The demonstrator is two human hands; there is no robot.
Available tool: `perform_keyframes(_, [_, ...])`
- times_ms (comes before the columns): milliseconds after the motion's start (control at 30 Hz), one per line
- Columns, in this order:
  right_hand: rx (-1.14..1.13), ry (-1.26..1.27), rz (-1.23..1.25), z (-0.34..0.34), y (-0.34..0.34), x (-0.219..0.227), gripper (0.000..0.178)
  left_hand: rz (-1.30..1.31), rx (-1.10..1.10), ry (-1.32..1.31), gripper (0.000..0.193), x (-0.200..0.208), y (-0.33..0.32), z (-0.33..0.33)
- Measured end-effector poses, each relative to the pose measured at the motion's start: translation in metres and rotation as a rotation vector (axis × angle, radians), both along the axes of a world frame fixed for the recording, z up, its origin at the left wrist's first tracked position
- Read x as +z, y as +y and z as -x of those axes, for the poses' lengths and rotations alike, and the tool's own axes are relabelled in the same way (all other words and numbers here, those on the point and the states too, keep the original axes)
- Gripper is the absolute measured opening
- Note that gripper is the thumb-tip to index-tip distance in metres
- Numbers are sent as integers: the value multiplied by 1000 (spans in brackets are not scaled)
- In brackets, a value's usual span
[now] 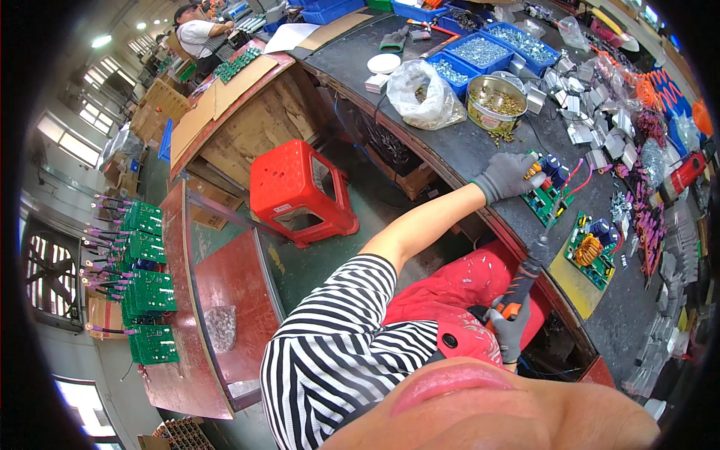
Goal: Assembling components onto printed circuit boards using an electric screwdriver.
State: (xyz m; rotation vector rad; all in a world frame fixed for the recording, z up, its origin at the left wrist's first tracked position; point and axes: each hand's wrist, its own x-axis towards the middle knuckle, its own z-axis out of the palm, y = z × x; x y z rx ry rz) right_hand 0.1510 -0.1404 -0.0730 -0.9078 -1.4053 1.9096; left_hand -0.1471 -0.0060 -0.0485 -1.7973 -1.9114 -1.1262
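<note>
My left hand [508,177], in a grey glove, grips the edge of a green circuit board [541,204] on the dark bench. Blue capacitors and pink and red wires stand up from that board. In my gloved right hand [511,330] is an electric screwdriver [523,279], dark with orange parts. Its long bit points at the board's near edge; whether it touches a screw I cannot make out. Beside them a second circuit board [592,251], with a copper-coloured coil and blue capacitors, lies partly over a yellow sheet [571,289].
A tin of brass-coloured screws [496,124], a plastic bag [421,97] and blue bins of small metal parts [480,52] stand farther back. Metal brackets [577,105] crowd the far right. A red stool [296,191] and a rack of green boards [150,289] are at left; another person [196,37] works beyond.
</note>
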Motion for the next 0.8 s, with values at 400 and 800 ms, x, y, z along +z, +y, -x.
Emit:
perform_keyframes(400, [72, -137, -67, 0, 16, -53, 52, -54, -29, -16, 40, 3, -8, -10])
perform_keyframes(800, [-57, -142, -365, -28, 20, 10, 56, -333, -11, 235, 44, 48, -41, 18])
